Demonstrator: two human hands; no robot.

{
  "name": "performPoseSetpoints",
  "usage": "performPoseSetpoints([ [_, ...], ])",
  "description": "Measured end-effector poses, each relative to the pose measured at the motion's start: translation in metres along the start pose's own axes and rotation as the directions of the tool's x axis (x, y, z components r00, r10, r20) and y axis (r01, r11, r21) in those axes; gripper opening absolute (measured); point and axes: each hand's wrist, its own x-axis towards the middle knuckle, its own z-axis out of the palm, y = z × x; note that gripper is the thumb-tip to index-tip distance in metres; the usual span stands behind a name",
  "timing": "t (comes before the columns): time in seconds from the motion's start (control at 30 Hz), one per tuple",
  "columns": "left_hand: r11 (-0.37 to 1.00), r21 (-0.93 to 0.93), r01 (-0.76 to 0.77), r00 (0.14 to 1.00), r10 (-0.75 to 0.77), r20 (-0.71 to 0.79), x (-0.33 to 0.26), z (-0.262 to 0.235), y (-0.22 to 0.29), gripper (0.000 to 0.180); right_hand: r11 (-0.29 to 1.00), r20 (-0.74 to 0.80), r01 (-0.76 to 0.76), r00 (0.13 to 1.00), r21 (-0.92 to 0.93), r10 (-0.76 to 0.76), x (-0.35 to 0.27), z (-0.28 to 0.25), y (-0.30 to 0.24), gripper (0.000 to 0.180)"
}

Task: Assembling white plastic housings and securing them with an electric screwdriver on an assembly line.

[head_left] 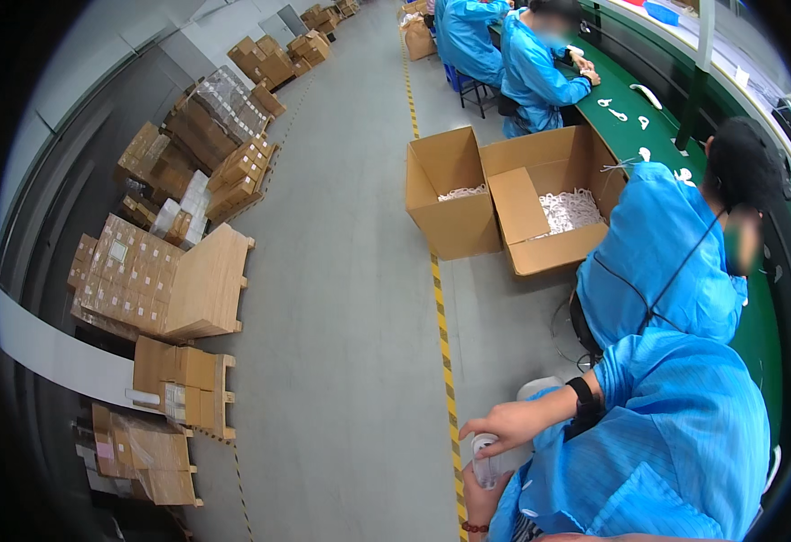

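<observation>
A small clear plastic cup (486, 471) with a pale rim is tilted between my hands, low and to the right of centre. My right hand (509, 425), with a black band on its wrist, reaches in from the right and closes its fingers around the rim. Beneath, my left hand (479, 499), with a beaded bracelet, comes up from the lower edge and is closed around the lower part of the cup. The cup hides some of its fingers. What the cup contains is too small to make out. My blue smock (657, 434) fills the lower right.
An open carton (549, 257) of white plastic parts stands ahead beside another carton (450, 221). A co-worker (657, 253) in blue sits close by at the green bench (626, 117); others sit farther along. A yellow-black floor line (443, 352) borders the aisle. Loaded pallets (201, 289) line the left.
</observation>
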Motion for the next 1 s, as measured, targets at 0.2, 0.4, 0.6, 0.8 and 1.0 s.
performPoseSetpoints([
  [0.2,0.973,-0.220,0.077,0.994,-0.059,0.087,0.140,-0.035,-0.012,0.057,0.997,-0.042,0.036,0.998,-0.069,-0.039,0.080,-0.102,0.036,0.034],
  [0.4,0.998,-0.056,0.040,0.950,-0.021,0.311,0.346,-0.071,0.060,0.042,0.990,-0.251,0.116,0.964,0.083,-0.092,0.170,-0.260,0.067,0.038],
  [0.6,0.896,-0.433,0.104,0.865,0.134,0.485,0.520,-0.109,0.174,0.033,0.947,-0.320,0.167,0.945,0.273,-0.075,0.263,-0.395,0.068,0.051],
  [0.8,0.955,-0.290,-0.070,0.810,0.224,0.542,0.684,-0.140,0.177,0.039,0.982,-0.306,0.097,0.951,0.163,-0.043,0.346,-0.490,0.097,0.044],
  [1.0,0.974,-0.194,-0.115,0.705,0.217,0.676,0.871,-0.173,0.167,0.040,0.933,-0.373,-0.065,0.905,0.353,0.204,0.464,-0.590,0.141,0.039],
])
